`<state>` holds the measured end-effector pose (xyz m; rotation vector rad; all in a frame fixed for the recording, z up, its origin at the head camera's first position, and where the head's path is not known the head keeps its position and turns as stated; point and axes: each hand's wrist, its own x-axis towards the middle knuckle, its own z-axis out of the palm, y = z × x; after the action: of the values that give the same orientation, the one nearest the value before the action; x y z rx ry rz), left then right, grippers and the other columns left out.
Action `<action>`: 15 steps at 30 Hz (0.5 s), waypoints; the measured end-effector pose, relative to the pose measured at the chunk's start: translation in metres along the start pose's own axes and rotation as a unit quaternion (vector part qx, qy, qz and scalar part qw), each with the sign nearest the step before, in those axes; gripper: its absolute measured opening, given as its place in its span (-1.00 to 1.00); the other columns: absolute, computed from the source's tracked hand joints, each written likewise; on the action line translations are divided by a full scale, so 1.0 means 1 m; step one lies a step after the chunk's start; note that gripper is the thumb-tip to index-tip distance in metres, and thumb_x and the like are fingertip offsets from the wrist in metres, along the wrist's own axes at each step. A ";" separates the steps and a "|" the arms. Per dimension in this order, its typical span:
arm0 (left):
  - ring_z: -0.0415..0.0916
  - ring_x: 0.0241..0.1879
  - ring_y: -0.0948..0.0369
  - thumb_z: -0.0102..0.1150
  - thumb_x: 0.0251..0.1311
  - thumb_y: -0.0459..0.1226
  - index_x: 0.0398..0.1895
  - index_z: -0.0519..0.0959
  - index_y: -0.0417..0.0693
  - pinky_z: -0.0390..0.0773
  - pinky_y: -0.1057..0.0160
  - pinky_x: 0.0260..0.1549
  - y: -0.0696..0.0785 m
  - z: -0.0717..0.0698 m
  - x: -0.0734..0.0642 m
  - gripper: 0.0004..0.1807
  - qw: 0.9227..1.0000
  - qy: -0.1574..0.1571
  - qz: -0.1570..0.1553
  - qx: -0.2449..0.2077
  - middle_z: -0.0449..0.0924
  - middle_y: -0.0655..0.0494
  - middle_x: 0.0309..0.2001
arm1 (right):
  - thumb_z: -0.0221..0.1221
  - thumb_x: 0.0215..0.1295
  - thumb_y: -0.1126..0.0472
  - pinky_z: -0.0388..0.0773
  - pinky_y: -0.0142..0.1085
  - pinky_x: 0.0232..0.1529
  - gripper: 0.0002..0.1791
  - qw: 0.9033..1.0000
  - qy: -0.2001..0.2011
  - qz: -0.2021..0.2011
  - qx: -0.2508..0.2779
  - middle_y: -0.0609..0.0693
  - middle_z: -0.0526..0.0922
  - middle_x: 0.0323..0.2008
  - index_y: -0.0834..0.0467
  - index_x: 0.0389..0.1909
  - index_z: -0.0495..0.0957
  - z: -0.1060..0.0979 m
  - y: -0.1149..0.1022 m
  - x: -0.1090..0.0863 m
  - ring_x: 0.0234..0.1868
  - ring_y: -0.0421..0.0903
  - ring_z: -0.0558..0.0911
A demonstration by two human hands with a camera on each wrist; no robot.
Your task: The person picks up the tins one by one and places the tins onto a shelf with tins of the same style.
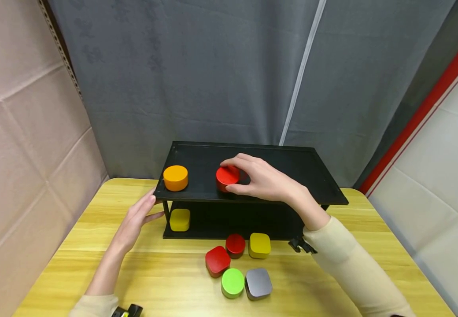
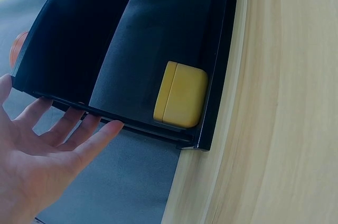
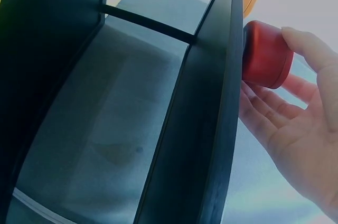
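My right hand (image 1: 258,178) pinches a red round block (image 1: 227,176) between thumb and fingers, on the top tier of a black two-tier shelf (image 1: 280,160). The right wrist view shows this red block (image 3: 266,55) against the top board, thumb on one side and fingers on the other. My left hand (image 1: 134,220) touches the shelf's left end with fairly straight fingers, the thumb at the top front corner. An orange round block (image 1: 175,178) sits on the top tier near that corner. Below it, a yellow rounded-square block (image 2: 185,97) stands on the lower tier.
On the wooden table (image 1: 165,277) before the shelf lie a red square block (image 1: 218,260), a red round block (image 1: 235,245), a yellow square block (image 1: 259,245), a green round block (image 1: 233,282) and a grey square block (image 1: 258,282). A grey curtain (image 1: 213,75) hangs behind.
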<state>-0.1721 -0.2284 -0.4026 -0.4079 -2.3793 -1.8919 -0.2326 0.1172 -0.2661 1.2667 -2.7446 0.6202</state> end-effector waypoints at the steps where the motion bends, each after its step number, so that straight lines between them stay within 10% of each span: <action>1: 0.40 0.25 0.56 -0.33 0.66 0.01 0.64 0.11 -0.04 0.65 0.36 0.13 0.000 0.000 0.000 -0.38 1.000 0.000 -0.001 0.000 0.04 -0.09 0.65 | 0.34 0.34 0.03 0.68 -0.26 0.08 -0.43 1.000 -0.002 0.001 -0.001 -0.07 0.61 0.12 0.01 0.34 0.51 0.000 0.000 0.001 0.06 -0.13 0.55; 15: 0.39 0.24 0.59 -0.33 0.67 0.00 0.64 0.10 -0.05 0.65 0.36 0.13 0.000 0.000 0.001 -0.38 1.000 0.000 -0.001 -0.001 0.03 -0.11 0.65 | 0.31 0.37 -0.01 0.63 -0.28 0.07 -0.46 0.999 -0.034 0.017 -0.010 -0.08 0.62 0.07 0.02 0.33 0.51 0.004 0.001 0.012 0.02 -0.12 0.56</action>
<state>-0.1728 -0.2284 -0.4029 -0.4047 -2.3789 -1.8959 -0.2406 0.1080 -0.2678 1.2628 -2.8242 0.5601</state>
